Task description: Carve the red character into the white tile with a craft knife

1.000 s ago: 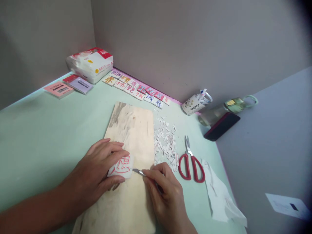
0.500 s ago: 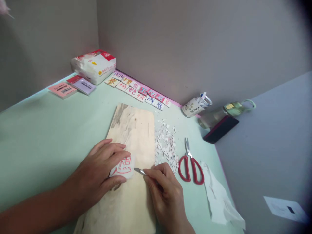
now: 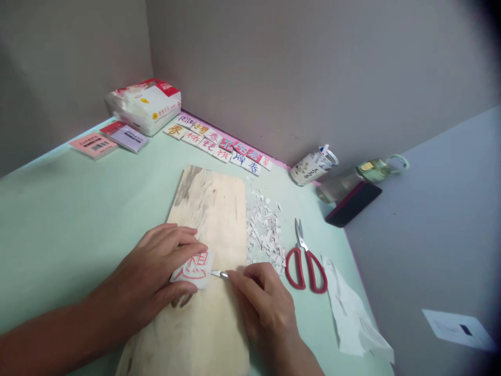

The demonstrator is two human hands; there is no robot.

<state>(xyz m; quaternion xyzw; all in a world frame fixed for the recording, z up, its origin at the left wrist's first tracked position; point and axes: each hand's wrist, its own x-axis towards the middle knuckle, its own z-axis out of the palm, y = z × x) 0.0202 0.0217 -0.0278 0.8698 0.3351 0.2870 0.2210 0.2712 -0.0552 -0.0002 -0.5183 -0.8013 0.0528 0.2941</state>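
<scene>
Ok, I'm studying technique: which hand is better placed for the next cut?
Probably the right hand: it holds the knife pointing at the white piece, which the left hand grips.

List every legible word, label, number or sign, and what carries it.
"想", red, partly covered: white piece under the left hand.
"春", orange: leftmost front tile.
"桥", red: second front tile.
"牌", blue: fifth front tile.
"春", blue: sixth front tile.
Too small or blurred: remaining tiles, can, soft pack, notepads.
</scene>
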